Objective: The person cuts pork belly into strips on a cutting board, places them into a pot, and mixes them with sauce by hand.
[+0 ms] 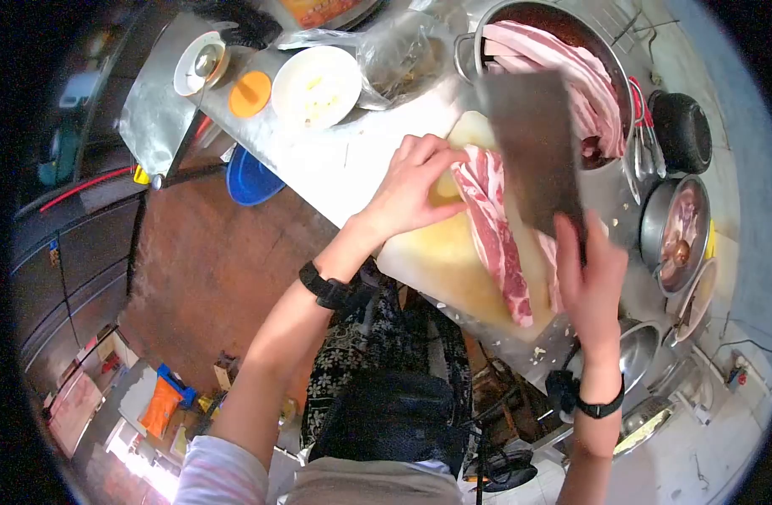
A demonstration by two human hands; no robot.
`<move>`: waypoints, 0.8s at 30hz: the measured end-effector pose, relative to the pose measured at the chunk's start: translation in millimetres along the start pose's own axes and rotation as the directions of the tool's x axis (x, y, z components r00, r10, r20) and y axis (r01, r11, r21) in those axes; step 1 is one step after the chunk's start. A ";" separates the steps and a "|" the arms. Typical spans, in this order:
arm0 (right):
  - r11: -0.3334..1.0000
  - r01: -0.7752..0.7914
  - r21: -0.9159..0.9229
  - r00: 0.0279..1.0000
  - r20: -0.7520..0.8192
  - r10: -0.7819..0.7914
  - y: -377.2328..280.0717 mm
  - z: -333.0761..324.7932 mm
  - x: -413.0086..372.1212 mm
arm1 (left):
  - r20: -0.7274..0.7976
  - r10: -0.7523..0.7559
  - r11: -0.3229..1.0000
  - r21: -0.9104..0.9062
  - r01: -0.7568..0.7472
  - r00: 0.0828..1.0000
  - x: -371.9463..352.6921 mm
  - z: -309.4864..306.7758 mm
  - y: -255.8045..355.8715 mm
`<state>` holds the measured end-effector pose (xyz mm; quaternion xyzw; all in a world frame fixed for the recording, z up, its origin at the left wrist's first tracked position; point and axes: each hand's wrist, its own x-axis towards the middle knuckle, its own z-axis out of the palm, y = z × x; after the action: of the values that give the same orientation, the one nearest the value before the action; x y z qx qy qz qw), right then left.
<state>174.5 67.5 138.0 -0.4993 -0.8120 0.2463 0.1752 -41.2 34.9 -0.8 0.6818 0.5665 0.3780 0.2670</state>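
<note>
Grasping the cleaver point(533, 147) by its handle in the right hand point(595, 278). Touching the meat point(497, 231), flat on the board point(432, 257) and left of the blade, with the left hand point(415, 181) at its far end; cannot tell whether pinching it. Facing more strips point(563, 71) beyond, in a pot point(630, 101).

No lettering, label, brand, number or sign can be read; the patterned orange surface point(319, 10) at the top edge is cut off and too unclear to show any print.
</note>
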 end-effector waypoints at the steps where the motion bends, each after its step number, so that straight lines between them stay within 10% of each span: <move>1: 0.998 0.012 -0.069 0.994 0.111 -0.005 -0.2 -6.0 -9.2 | 0.017 -0.012 0.998 0.057 0.011 1.000 1.2 -0.6 -1.2; 7: 0.966 -0.153 -0.207 0.927 0.309 0.213 18.7 -22.3 -65.1 | 0.126 -0.015 0.952 0.306 -0.024 0.992 6.8 -17.7 6.8; 24: 0.946 -0.218 -0.241 0.869 0.393 0.301 -1.8 -42.8 -71.8 | -0.156 0.324 0.945 0.106 -0.310 0.933 -19.1 25.6 23.3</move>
<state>227.6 12.0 171.2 -0.5529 -0.7752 0.2922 -0.0888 -8.3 12.9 -1.0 0.7393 0.4845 0.4505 0.1257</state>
